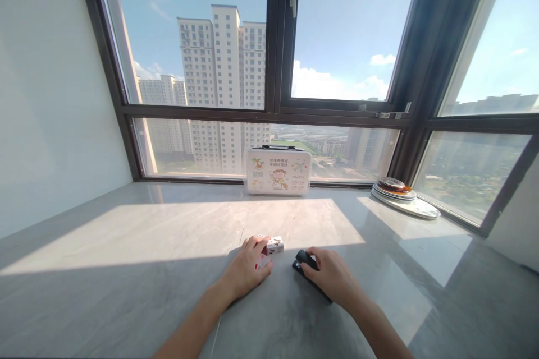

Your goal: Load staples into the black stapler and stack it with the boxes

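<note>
My left hand point(248, 266) rests on the grey surface, its fingers bent over white cards with red marks point(261, 261) that look like playing cards. Touching or just beyond its fingertips is a small white box point(276, 245) with dark and reddish print; the hand hides part of it and of the cards. To the right, my right hand point(330, 272) is closed around a black stapler point(306, 258), thumb on the near side and fingers over the top. The stapler lies slantwise on the surface, its front end pointing away and to the left.
A white carry case point(278, 172) with cartoon prints and a dark handle stands upright against the window. Several stacked plates or lids point(404, 202) lie at the right by the window frame. A pale wall point(50, 95) bounds the left side. Sunlit patches cross the grey sill point(138, 297).
</note>
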Demonstrator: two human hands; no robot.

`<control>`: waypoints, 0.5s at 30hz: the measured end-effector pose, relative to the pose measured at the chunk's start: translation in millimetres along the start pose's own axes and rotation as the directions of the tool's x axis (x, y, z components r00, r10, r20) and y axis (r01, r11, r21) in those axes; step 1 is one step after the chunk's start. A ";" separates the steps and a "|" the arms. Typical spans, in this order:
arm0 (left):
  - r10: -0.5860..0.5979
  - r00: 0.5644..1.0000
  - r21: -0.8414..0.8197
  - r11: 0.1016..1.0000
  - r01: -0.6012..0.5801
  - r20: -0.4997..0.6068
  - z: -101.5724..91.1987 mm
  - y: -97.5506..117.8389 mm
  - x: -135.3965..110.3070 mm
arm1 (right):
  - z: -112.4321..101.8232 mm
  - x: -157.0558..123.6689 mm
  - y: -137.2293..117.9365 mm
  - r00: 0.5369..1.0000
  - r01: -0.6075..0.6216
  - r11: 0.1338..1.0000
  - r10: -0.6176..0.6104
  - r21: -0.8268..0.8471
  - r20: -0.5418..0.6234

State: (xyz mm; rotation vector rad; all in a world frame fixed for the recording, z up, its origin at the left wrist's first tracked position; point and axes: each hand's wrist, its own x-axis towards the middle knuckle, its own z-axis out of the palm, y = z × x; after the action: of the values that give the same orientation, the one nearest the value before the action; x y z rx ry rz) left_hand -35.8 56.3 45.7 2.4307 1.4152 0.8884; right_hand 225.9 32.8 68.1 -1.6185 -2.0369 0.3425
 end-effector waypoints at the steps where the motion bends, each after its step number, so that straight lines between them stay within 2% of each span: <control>1: 0.001 1.000 -0.004 1.000 -0.001 -0.002 -0.1 3.5 -0.6 | -1.6 0.2 4.0 1.000 -0.008 1.000 0.008 0.004 -0.004; 4: -0.030 0.999 -0.007 1.000 0.030 -0.032 6.9 16.8 -8.3 | -4.0 -0.2 16.2 0.999 -0.040 0.999 0.039 0.029 0.035; 7: -0.111 0.990 0.003 0.994 0.112 -0.091 24.6 31.8 -19.8 | 1.5 -3.7 26.0 0.992 -0.081 0.981 0.062 0.177 0.111; 11: -0.176 0.971 0.056 0.981 0.187 -0.161 46.2 44.9 -28.7 | 19.6 -13.0 30.2 0.970 -0.195 0.862 0.098 0.467 0.224; 15: -0.159 0.976 0.122 0.976 0.178 -0.152 50.7 46.6 -28.4 | 38.0 -19.1 20.8 0.962 -0.242 0.753 0.106 0.611 0.251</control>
State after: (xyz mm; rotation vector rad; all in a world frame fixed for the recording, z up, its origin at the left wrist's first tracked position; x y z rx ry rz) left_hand 17.3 14.4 14.3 2.3352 1.7566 0.9703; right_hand 225.9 24.2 21.5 -1.3607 -1.6191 1.1780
